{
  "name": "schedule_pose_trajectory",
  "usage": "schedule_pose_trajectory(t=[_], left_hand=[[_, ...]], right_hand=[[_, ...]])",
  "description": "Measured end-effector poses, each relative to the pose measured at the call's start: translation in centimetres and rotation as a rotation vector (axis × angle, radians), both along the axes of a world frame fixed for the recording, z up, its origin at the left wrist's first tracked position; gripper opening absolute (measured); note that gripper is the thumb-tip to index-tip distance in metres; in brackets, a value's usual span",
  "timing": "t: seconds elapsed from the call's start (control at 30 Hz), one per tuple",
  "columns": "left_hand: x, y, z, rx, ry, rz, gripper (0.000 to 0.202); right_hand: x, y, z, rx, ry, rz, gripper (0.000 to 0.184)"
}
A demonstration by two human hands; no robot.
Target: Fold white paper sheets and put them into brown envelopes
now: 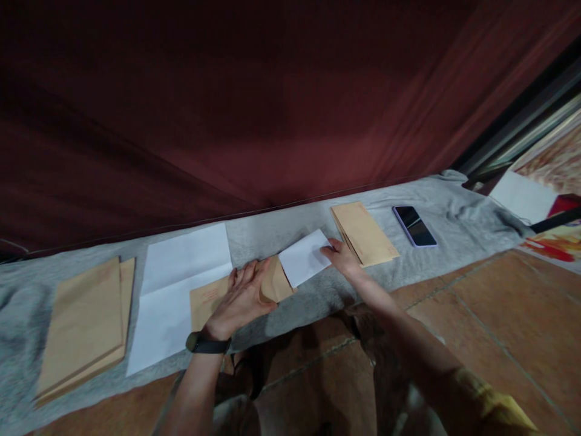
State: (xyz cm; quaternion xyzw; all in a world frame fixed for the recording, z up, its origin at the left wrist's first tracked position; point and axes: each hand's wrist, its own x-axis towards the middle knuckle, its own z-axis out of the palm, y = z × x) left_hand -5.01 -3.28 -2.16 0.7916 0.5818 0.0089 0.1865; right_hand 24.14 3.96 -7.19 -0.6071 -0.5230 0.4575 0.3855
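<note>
My left hand [242, 297] lies flat, fingers together, on a brown envelope [206, 303] that rests on the grey cloth [318, 290]. A folded white paper [303, 259] sticks out of the envelope's open right end. My right hand [344, 257] holds that paper's right edge with pinched fingers. A black watch [207, 344] is on my left wrist.
A sheet of white paper [179, 284] lies left of the envelope, a pile of brown envelopes [86, 324] further left. Another stack of brown envelopes [363, 233] and a phone [414, 226] lie to the right. A dark red curtain [227, 109] hangs behind; tiled floor [499, 315] in front.
</note>
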Motion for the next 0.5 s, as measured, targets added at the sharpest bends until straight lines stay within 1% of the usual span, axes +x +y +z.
schedule_pose_trajectory(t=[0.17,0.27,0.33,0.4,0.47,0.5], left_hand=[[0.2,-0.1,-0.1,-0.015,0.018,0.007,0.102],[0.2,-0.2,-0.2,-0.017,0.021,0.004,0.100],[0.2,-0.2,-0.2,-0.006,0.019,0.000,0.100],[0.1,-0.2,-0.2,0.008,0.014,-0.006,0.101],[0.1,-0.2,-0.2,0.020,0.013,-0.011,0.101],[0.1,-0.2,-0.2,0.024,0.016,-0.014,0.101]], right_hand=[[-0.3,-0.1,0.2,-0.036,0.008,-0.042,0.008],[-0.4,-0.3,0.5,-0.093,0.087,-0.031,0.011],[-0.5,-0.5,0.6,-0.145,0.145,-0.019,0.017],[-0.6,-0.7,0.5,-0.175,0.153,-0.019,0.026],[-0.6,-0.9,0.4,-0.157,0.085,-0.013,0.040],[-0.6,-1.1,0.4,-0.124,0.018,-0.007,0.048]])
